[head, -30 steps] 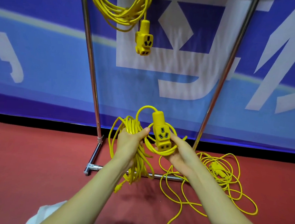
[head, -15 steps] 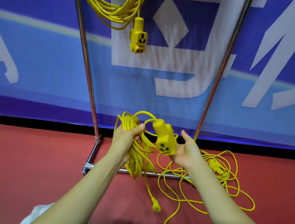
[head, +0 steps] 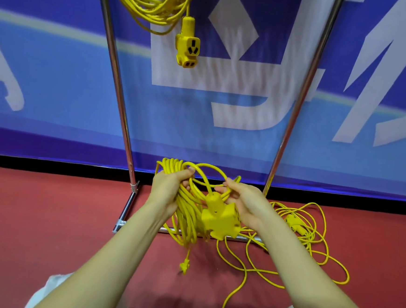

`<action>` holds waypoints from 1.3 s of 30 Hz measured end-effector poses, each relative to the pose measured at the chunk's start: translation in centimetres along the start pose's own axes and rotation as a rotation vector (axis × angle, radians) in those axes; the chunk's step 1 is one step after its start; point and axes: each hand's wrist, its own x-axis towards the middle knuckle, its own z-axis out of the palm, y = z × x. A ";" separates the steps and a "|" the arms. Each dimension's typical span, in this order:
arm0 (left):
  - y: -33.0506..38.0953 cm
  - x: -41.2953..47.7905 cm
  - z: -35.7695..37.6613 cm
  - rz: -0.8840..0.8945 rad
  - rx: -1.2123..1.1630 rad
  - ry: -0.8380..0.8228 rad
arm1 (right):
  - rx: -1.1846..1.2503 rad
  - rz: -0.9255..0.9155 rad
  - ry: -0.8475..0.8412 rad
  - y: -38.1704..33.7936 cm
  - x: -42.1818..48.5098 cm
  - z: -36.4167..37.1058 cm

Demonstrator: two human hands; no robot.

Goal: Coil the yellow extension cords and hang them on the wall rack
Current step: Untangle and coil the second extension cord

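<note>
My left hand (head: 167, 190) grips the top of a coiled yellow extension cord (head: 187, 218) whose loops hang down below it. Its plug (head: 184, 266) dangles just above the floor. My right hand (head: 244, 203) holds a loop of the same cord beside the yellow socket block (head: 220, 219), which hangs back side toward me. Another coiled yellow cord (head: 155, 6) with its socket block (head: 187, 47) hangs from the top of the metal rack (head: 116, 79). A third yellow cord (head: 297, 236) lies loose and tangled on the red floor at the right.
The rack's two chrome uprights (head: 298, 105) stand in front of a blue and white banner (head: 46, 68). Its base bar (head: 126, 211) lies on the red floor (head: 45, 226). My knees in light trousers (head: 48, 290) show at the bottom.
The socket block has swung down and turned its back toward me. My right hand moved up onto a cord loop. The coil's plug dropped and now dangles lower.
</note>
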 end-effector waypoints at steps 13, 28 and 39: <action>0.0 0.3 -1.3 0.044 0.538 -0.129 | -0.092 -0.329 0.043 -4.0 -1.2 -2.5; -0.8 0.1 -0.2 0.140 0.433 -0.085 | -0.399 -0.367 -0.102 -2.5 -1.5 -0.6; -0.4 0.0 0.2 0.258 0.403 -0.100 | -0.530 -0.320 -0.058 -1.7 -0.9 -0.5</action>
